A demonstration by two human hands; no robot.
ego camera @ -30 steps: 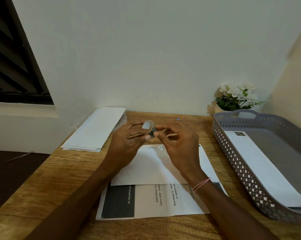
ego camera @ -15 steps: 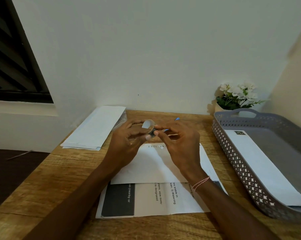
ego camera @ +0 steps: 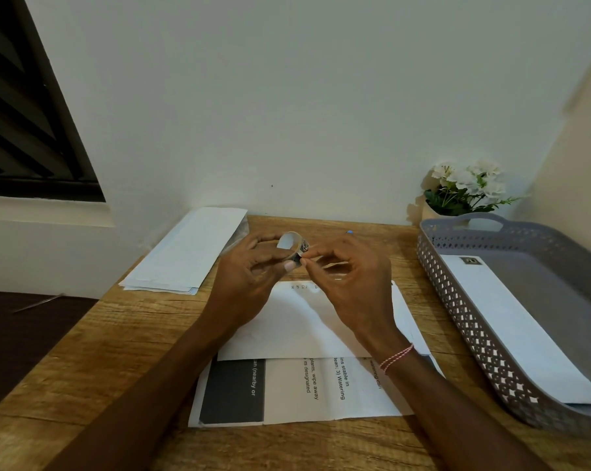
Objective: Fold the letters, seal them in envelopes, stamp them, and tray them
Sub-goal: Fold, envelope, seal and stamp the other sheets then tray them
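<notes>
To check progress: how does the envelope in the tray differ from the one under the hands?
The tray envelope carries a stamp at its far corner; the table envelope shows none. The tray envelope lies in the grey tray, the table envelope on printed sheets. Both are white.

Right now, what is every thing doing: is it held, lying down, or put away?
small roll, held up in left hand, right hand pinching its loose end.
envelope, flat under the hands.
printed sheet, flat, partly covered by the envelope.
envelope stack, lying untouched at the left.
tray, holding one stamped envelope lying flat.
</notes>
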